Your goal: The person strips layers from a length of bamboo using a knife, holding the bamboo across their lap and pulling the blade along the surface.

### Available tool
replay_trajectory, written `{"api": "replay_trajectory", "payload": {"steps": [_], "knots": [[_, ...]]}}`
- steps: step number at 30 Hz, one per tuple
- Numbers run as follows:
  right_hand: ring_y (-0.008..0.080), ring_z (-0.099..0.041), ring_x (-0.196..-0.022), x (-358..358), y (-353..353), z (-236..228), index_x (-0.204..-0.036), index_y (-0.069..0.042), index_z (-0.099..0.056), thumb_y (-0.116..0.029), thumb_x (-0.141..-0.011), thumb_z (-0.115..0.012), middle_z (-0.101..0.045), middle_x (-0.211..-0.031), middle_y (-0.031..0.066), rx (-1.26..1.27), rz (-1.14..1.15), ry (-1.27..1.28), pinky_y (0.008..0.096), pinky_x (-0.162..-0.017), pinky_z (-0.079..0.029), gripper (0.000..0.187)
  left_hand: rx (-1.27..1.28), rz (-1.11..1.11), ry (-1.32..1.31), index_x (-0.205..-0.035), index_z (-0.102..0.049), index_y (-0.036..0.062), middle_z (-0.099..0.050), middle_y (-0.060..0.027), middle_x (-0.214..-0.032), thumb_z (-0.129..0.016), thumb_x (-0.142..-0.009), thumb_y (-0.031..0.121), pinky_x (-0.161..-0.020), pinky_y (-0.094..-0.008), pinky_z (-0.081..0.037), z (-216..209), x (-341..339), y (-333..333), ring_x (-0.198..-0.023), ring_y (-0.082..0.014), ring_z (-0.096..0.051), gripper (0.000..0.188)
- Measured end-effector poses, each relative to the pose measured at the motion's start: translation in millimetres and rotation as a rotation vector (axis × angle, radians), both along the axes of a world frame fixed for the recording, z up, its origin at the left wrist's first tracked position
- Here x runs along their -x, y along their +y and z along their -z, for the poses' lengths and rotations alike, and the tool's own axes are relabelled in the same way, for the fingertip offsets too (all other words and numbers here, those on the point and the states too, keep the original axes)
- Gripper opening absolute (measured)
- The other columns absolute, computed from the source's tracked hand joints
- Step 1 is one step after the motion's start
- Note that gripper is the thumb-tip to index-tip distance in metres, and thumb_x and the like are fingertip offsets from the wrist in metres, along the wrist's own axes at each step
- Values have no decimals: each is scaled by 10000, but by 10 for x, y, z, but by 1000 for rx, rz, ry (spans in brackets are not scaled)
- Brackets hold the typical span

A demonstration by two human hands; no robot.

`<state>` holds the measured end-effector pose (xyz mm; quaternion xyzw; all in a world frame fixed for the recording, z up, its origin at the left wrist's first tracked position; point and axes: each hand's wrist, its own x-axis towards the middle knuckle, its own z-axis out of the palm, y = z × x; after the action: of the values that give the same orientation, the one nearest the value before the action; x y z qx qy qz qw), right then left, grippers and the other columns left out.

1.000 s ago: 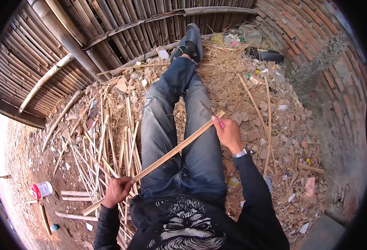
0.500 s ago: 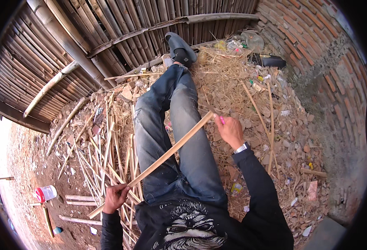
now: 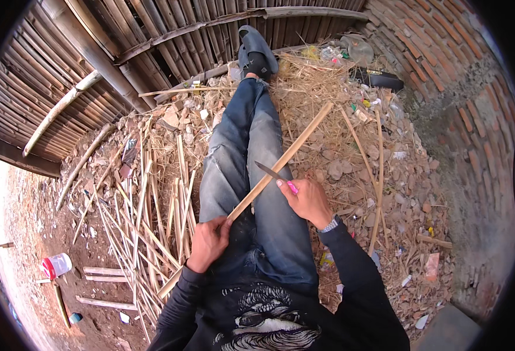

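Observation:
A long pale bamboo strip (image 3: 304, 136) slants across my thighs, its far end up to the right and its lower end passing under my left forearm. My left hand (image 3: 208, 241) is closed around it near my lap. In my right hand (image 3: 308, 201) is a knife (image 3: 267, 170) with a pink handle, gripped with the thumb along it. Its dark blade points up and to the left, lying across the strip just above the fist. My legs in worn blue jeans (image 3: 225, 175) are stretched out beneath.
Several split bamboo strips (image 3: 146, 228) lie piled left of my legs. Two thin strips (image 3: 380, 169) rest on the rubble at right. A red-lidded clear container (image 3: 57, 266) stands far left. A bamboo wall (image 3: 193, 50) rises ahead, a brick wall (image 3: 444, 88) at right.
My left hand has slid up and right along the strip toward my lap. My right hand has come down and left with the knife, and the strip's far end reaches farther up and right.

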<state>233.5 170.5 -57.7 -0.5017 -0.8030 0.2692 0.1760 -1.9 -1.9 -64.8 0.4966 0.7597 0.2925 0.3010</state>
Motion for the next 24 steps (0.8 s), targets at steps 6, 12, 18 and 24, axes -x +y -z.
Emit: {"api": "replay_trajectory", "payload": {"steps": [6, 12, 18, 24], "knots": [[429, -635, -584, 46, -8, 13, -626, -38, -665, -531, -992, -566, -624, -600, 224, -56, -41, -51, 515, -541, -478, 622, -142, 22, -18, -916, -742, -28, -675, -170, -652, -655, -978, 217, -620, -409, -527, 188, -443, 854, -607, -297, -703, 267], [415, -649, -575, 6, -95, 8, -613, -51, -674, -543, -983, -561, -648, -619, 223, -123, -120, -129, 506, -549, -509, 626, -108, 8, -25, -874, -738, -37, -680, -160, -633, -653, -972, 207, -620, -401, -534, 209, -467, 869, -597, -299, -707, 276], [463, -610, -603, -51, 16, 175, -625, 5, -648, -512, -1011, -552, -590, -600, 265, -141, -40, -84, 543, -570, -456, 652, -147, 61, -65, -928, -748, -32, -676, -132, -639, -665, -977, 213, -580, -376, -512, 141, -351, 551, -557, -221, -673, 264], [472, -598, -605, -113, 104, 202, -640, 23, -637, -546, -1020, -525, -577, -599, 273, -74, -23, -90, 544, -575, -440, 693, 0, 74, -45, -953, -737, -19, -639, -208, -665, -693, -961, 204, -560, -400, -492, -103, 58, -245, -582, -349, -666, 228]]}}
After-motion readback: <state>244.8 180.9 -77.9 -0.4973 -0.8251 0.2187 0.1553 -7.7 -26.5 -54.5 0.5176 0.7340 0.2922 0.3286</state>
